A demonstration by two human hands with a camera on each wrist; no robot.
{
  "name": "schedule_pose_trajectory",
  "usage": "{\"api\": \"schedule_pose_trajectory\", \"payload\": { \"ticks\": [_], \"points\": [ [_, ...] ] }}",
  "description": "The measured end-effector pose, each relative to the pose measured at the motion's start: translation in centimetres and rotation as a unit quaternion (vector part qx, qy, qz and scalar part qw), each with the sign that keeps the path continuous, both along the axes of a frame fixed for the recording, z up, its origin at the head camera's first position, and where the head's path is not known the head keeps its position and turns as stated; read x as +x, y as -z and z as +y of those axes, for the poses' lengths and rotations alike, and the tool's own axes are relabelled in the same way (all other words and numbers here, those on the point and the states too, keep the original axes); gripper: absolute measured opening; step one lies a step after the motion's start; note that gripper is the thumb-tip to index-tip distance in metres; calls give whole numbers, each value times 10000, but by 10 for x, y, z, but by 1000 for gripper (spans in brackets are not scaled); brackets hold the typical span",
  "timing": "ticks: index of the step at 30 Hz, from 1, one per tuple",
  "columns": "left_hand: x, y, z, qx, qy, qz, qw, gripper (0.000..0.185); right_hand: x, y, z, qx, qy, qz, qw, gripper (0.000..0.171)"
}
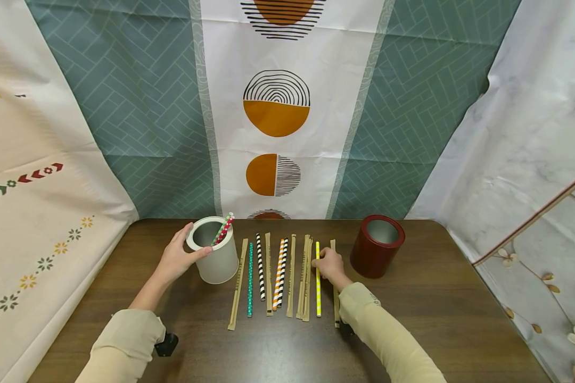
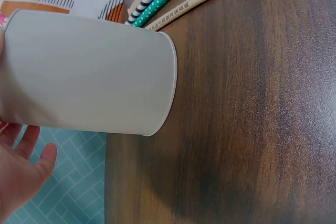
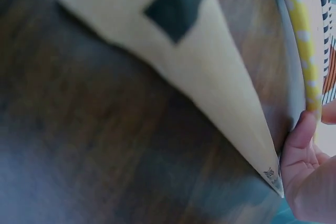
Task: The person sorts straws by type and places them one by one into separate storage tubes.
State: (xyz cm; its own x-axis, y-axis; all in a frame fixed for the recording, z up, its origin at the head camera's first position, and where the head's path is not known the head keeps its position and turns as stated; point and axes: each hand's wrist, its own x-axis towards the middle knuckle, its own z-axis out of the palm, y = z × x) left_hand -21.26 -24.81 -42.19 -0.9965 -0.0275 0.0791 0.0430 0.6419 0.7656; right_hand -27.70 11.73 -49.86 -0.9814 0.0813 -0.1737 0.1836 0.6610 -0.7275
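My left hand [image 1: 176, 259] holds a white canister [image 1: 221, 267] near its rim at the table's left, thumb at the front. Inside lean a green dotted straw [image 1: 219, 234] and a red dotted straw [image 1: 225, 230]. The left wrist view shows the canister's plain side [image 2: 89, 72] with fingers at its mouth. My right hand [image 1: 331, 266] pinches a yellow paper straw with white dots [image 1: 318, 298] between thumb and finger; the right wrist view shows this pinch on the straw [image 3: 304, 51]. Beneath the right wrist lies a paper-wrapped straw [image 1: 336, 308], partly hidden.
Between the canisters, a row of straws lies on the brown table [image 1: 196, 340]: teal dotted [image 1: 250, 282], black-striped [image 1: 261, 271], orange-striped [image 1: 277, 282] and several in paper wrappers [image 1: 238, 287]. A dark red canister [image 1: 371, 255] stands at right. Patterned cloth [image 1: 278, 186] hangs behind.
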Motion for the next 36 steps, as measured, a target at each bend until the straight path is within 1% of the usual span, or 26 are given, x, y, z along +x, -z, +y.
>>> {"api": "schedule_pose_trajectory", "payload": {
  "ticks": [4, 7, 11, 15, 17, 21, 26, 30, 36],
  "points": [
    [0, 1, 0, 13, 5, 21, 10000, 93, 2, -6, 0, -149, -38, 56, 9999, 22],
    [0, 1, 0, 23, 1, 26, 10000, 93, 1, -13, -2, -386, -13, 114, 9992, 24],
    [0, 2, -1, 13, 6, 17, 10000, 93, 1, -22, -3, -812, -27, 192, 9965, 28],
    [0, 1, -1, -17, 6, 13, 10000, 93, 0, -31, -3, -1237, -48, 238, 9920, 26],
    [0, 1, -1, -43, 0, 13, 10000, 93, 0, -37, -3, -1441, -135, 263, 9891, 25],
    [0, 0, 0, -47, 9, 9, 10000, 94, 0, -53, -6, -1917, -417, 337, 9800, 24],
    [0, 0, 0, -53, 5, 9, 10000, 94, 1, -73, -11, -2576, -689, 450, 9627, 24],
    [-1, -1, 0, -48, 16, 24, 10000, 94, 3, -87, -16, -2946, -729, 557, 9512, 23],
    [0, 0, 0, -50, 15, 24, 10000, 94, 8, -108, -29, -3332, -737, 888, 9358, 22]
  ]
}}
